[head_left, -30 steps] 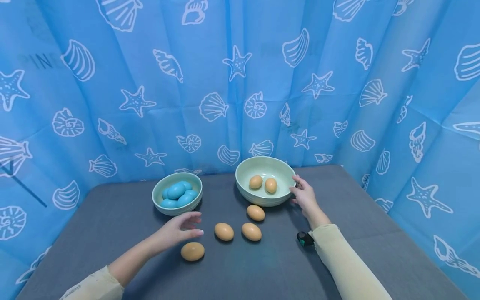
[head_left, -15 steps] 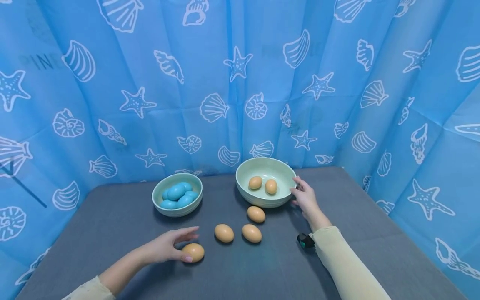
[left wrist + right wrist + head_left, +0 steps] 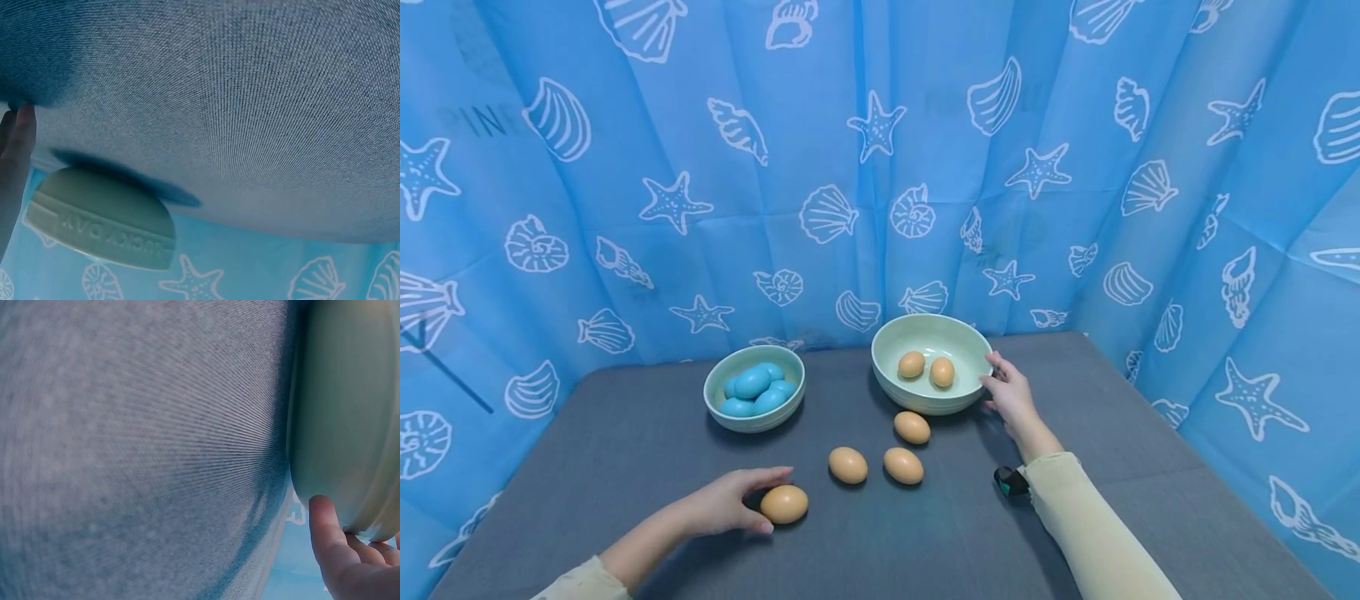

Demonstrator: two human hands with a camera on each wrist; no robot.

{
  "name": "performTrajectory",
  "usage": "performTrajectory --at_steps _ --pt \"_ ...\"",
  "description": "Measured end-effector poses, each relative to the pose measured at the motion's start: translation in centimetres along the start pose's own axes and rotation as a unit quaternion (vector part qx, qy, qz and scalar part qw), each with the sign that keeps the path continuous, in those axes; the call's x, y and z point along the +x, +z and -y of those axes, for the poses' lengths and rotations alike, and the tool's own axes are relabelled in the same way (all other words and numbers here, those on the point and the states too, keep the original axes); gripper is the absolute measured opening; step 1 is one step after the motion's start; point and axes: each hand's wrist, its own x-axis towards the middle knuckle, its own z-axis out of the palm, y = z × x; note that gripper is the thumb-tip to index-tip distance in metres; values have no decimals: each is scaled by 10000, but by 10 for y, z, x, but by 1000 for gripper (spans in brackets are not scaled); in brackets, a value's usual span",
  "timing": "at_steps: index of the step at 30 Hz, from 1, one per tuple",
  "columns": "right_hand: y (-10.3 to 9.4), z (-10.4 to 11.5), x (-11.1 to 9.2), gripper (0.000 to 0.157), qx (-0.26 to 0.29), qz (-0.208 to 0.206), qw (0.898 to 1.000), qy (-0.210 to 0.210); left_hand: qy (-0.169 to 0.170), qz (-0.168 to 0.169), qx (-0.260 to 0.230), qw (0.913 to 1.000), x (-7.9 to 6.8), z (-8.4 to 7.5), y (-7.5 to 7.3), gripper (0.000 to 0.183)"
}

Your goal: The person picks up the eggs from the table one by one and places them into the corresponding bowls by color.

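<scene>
The right wrist view crops the larger bowl (image 3: 344, 412), and blue eggs (image 3: 753, 383) overlap, partly hidden.

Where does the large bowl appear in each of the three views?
Head: large bowl right of centre, with the right hand at its side.
Left wrist: not in it; the small bowl shows at lower left.
Right wrist: upper right, cut off by the edge.
Shared landmark: the blue curtain.

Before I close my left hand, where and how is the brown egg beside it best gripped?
The brown egg is likely best pinched across its middle from the left, thumb near, fingers far: it lies lengthwise roughly left to right, the left hand is at its left end, and another egg sits beyond it to the right.
</scene>
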Motion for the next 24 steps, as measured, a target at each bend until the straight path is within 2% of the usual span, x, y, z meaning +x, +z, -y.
performTrajectory --at_steps 4,7,9,13,16,20,24 --pt "0 -1 0 54 0 14 10000 -20 158 -121 301 9993 -13 -42 3 76" --pt "0 -1 1 54 3 19 10000 -30 114 -284 508 9982 -21 -76 8 67" --pt "0 -1 1 54 -5 19 10000 -39 -6 -403 474 9981 -24 -89 10 61" --pt "0 -1 1 54 -33 23 10000 -66 -190 -555 403 9975 -25 -97 14 56" --pt "0 -1 1 54 -53 23 10000 -81 -218 -663 378 9968 -23 -96 15 55" --pt "-1 -2 0 54 -46 41 9999 -80 -168 -837 380 9956 -22 -94 17 54" --pt "-2 -2 1 54 -53 80 9999 -102 -45 -946 138 9954 -20 -96 18 54"
